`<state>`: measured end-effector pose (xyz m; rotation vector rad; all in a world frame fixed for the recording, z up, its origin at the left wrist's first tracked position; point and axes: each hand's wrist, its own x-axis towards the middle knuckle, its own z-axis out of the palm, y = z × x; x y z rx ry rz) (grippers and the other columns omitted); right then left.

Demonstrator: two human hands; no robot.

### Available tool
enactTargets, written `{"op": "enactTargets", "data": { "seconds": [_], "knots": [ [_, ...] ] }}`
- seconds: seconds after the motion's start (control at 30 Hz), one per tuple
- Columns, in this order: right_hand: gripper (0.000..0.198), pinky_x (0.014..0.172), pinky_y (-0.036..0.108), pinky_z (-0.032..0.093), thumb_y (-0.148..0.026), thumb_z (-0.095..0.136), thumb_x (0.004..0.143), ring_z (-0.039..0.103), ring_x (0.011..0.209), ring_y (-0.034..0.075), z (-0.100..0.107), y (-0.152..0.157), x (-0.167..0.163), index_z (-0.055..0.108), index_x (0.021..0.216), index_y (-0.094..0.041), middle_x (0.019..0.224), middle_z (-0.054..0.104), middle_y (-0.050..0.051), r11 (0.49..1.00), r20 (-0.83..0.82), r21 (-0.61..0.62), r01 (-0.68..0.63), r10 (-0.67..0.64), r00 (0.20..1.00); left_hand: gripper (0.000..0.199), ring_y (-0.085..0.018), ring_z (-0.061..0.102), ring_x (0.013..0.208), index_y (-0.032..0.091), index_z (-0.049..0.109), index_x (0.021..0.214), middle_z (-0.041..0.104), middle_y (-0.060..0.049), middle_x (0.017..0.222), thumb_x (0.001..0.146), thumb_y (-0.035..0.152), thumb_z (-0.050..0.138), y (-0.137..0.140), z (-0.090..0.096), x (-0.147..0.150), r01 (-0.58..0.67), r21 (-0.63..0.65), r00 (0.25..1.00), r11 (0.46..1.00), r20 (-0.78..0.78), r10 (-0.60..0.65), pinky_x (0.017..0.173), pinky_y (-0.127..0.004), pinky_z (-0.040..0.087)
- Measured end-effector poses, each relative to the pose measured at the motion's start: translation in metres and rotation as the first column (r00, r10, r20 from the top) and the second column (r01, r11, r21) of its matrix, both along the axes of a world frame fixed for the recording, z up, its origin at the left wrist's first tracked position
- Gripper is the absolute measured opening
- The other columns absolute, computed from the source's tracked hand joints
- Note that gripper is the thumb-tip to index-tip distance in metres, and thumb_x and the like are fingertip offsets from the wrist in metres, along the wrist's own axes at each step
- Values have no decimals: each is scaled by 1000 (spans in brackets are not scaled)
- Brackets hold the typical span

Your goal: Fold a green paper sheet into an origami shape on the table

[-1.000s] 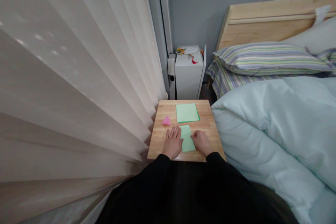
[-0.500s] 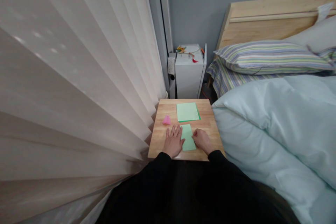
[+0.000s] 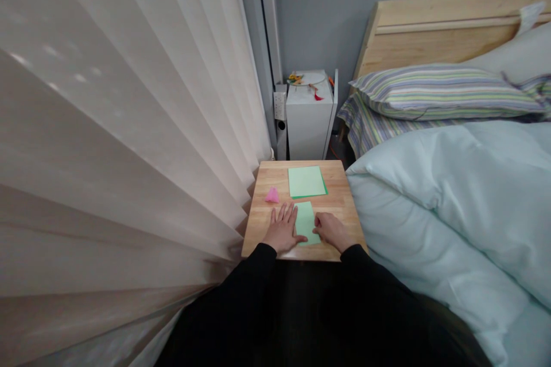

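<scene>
A light green sheet of paper (image 3: 305, 221), folded to a narrow rectangle, lies on the small wooden table (image 3: 252, 243). My left hand (image 3: 282, 230) rests flat with fingers spread along the paper's left side, its thumb reaching onto the lower part of the sheet. With fingers curled in, my right hand (image 3: 331, 230) pinches the paper's right edge. Just beyond my left fingertips sits a small pink folded paper piece (image 3: 272, 195). Farther back is a stack of square green paper (image 3: 307, 181), pale on top with a darker green edge showing.
A pleated curtain (image 3: 150, 143) hangs close along the table's left. On the right, a bed with a pale blue quilt (image 3: 430, 195) borders the table. Behind stands a white cabinet (image 3: 307, 126) with small colourful items on top.
My left thumb has stretched farther right across the lower part of the green paper. My right hand stays at the right edge, its fingers slightly lower. The view has shifted slightly.
</scene>
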<state>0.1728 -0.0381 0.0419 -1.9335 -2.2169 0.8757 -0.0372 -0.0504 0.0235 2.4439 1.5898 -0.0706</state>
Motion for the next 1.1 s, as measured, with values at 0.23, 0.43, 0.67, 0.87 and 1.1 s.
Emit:
{"op": "enactTargets", "data": {
  "seconds": [0.23,0.43,0.67,0.87,1.1],
  "knots": [
    [40,72,26,37,-13,87,69,66,92,20,9,-6,2,65,102,-20,100,70,5,997,47,-5,-80,80,996,123,-39,6,159,18,11,165,11,-16,172,74,87,56,3,2,-1,10,-38,1000,999,-18,-11,124,-65,8],
    [38,76,28,40,-14,85,74,66,95,22,20,-12,-3,65,105,-21,103,69,6,995,82,35,-96,93,992,130,-40,5,158,16,10,165,10,-17,171,70,91,57,3,6,0,18,-67,1000,998,-21,-19,124,-65,6],
    [7,87,28,44,-20,59,98,62,103,22,11,-13,-38,65,96,-19,105,67,10,970,-32,220,-105,114,993,117,-37,2,159,15,12,164,6,-14,172,79,85,50,2,8,2,5,-102,1000,995,-7,-6,125,-64,4],
    [3,88,28,44,-21,64,96,61,100,22,-10,-17,-43,65,95,-18,101,66,9,969,-76,239,-65,85,993,122,-39,-1,159,14,9,164,0,-16,172,75,81,58,6,15,2,13,-154,999,988,-27,-17,124,-66,4],
    [10,90,31,45,-22,71,91,61,101,23,-13,-16,-42,64,97,-18,102,66,9,959,-52,263,-101,118,992,65,-29,9,160,19,22,163,12,-5,172,101,37,30,13,23,-2,-15,-228,999,973,47,26,126,-62,9]
  ]
}}
